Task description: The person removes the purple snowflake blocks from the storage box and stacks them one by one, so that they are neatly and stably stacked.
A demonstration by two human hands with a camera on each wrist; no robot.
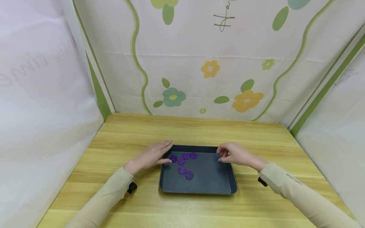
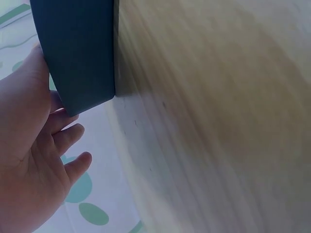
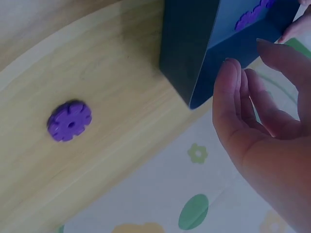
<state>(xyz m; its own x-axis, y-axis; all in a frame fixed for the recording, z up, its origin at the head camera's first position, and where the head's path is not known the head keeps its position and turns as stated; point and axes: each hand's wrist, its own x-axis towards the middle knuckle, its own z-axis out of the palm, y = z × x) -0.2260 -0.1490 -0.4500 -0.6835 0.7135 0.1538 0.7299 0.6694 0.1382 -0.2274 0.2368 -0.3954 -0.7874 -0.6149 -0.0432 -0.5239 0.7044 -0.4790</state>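
A dark blue-grey tray (image 1: 205, 177) lies on the wooden table. Several purple notched plastic discs (image 1: 189, 175) are spread over its left half. My left hand (image 1: 151, 155) holds the tray's far left corner, thumb over the wall beside a disc (image 1: 173, 158), fingers outside. In the left wrist view the fingers (image 2: 75, 167) show against the outer wall. Over the far right corner is my right hand (image 1: 235, 154), fingers bent, thumb apart, nothing visible between them. The right wrist view shows another notched disc (image 3: 70, 121) on the table outside the tray; the head view does not show it.
The wooden table (image 1: 137, 126) extends around the tray. White cloth walls with printed flowers (image 1: 211, 68) close off the back and both sides. A dark band (image 1: 132, 187) sits at the left wrist and another (image 1: 262, 182) at the right.
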